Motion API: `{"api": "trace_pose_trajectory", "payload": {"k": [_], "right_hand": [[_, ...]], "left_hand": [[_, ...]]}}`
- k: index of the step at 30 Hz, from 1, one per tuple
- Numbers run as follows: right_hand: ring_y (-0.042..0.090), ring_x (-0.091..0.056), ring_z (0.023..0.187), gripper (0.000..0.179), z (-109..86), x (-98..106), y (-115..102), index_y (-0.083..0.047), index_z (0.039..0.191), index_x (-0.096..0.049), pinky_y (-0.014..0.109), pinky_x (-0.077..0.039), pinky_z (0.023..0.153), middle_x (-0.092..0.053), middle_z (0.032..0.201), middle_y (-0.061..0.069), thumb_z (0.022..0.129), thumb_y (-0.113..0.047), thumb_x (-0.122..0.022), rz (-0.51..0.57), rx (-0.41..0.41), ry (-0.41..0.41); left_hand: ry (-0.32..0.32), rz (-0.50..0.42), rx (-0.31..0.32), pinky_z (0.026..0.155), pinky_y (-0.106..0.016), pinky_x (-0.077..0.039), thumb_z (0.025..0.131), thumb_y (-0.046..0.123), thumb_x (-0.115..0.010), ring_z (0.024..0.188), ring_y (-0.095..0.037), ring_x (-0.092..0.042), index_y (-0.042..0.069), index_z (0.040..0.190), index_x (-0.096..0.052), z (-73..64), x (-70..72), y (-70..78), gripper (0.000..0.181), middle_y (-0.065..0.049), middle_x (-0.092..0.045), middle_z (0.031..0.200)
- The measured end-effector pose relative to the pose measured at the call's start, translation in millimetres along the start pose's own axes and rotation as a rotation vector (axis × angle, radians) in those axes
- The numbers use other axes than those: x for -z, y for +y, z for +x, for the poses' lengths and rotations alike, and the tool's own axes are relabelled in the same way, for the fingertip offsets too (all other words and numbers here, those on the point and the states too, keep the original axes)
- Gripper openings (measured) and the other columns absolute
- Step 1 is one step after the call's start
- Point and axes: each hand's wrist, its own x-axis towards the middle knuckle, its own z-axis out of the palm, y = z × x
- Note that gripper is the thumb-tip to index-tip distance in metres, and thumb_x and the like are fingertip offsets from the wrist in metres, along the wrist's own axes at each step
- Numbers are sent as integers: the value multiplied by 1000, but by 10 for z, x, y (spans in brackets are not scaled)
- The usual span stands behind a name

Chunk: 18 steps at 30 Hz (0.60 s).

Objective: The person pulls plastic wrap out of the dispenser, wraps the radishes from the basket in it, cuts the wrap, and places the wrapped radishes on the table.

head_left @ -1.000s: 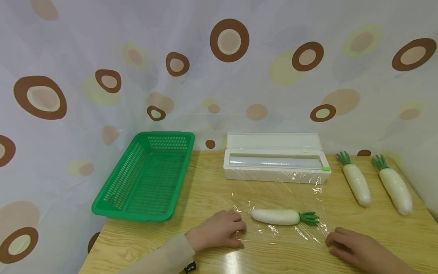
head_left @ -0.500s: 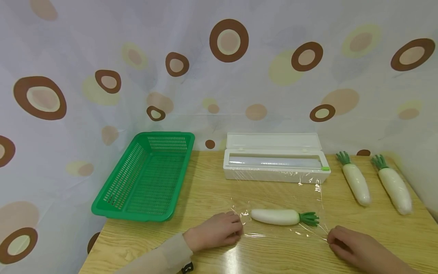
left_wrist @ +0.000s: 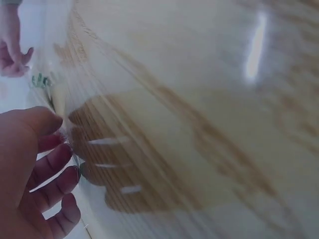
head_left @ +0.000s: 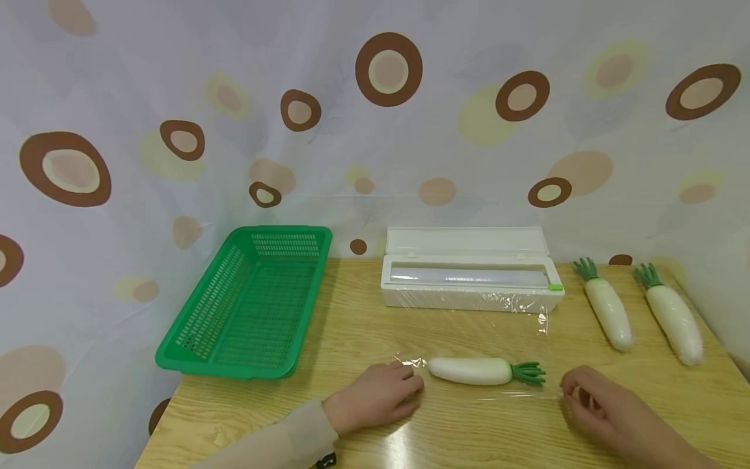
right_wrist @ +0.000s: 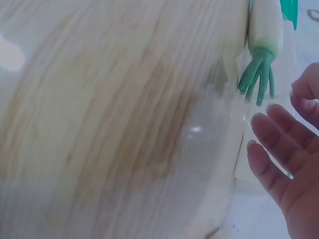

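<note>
A white radish (head_left: pixel 469 370) with green stalks lies crosswise on clear cling film (head_left: pixel 469 331), which runs forward from a white dispenser box (head_left: pixel 469 298). At the radish's blunt left end, my left hand (head_left: pixel 377 396) pinches the film's near left corner between thumb and index finger. Past the stalks, my right hand (head_left: pixel 603 407) pinches the near right corner, its thumb and index finger meeting in a loop. Its other fingers (right_wrist: pixel 271 172) are loosely bent in the right wrist view. The film is transparent, so its exact hold in the fingertips is hard to see.
The dispenser's lid (head_left: pixel 467 241) stands raised, with the film roll (head_left: pixel 469 277) inside. A green slotted basket (head_left: pixel 305 312) stands at the left. Two more radishes, one nearer (head_left: pixel 609 312) and one farther right (head_left: pixel 676 322), lie at the table's right side. A patterned curtain hangs behind.
The film's near edge has drawn back toward the radish and looks straighter, with fewer wrinkles. My right hand has risen slightly, its fingers forming a loop. The left hand has barely shifted.
</note>
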Motion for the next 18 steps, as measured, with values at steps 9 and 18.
{"api": "trace_pose_trajectory", "payload": {"k": [9,18], "right_hand": [[-7,-48,75,34,40,16,-5,-24,103,-63,21,-45,58,-60,93,-19,91,5,-74,-48,-63,41],[-8,-45,70,38,90,-6,16,-24,101,-60,18,-42,55,-51,83,-23,86,7,-76,-116,-16,117]], "left_hand": [[130,37,-4,69,-21,-44,104,25,-64,86,-8,-61,22,105,-68,-7,94,-36,5,10,-65,94],[219,-75,11,78,-24,-52,103,20,-68,90,-11,-67,16,110,-74,52,195,-155,11,5,-72,100]]}}
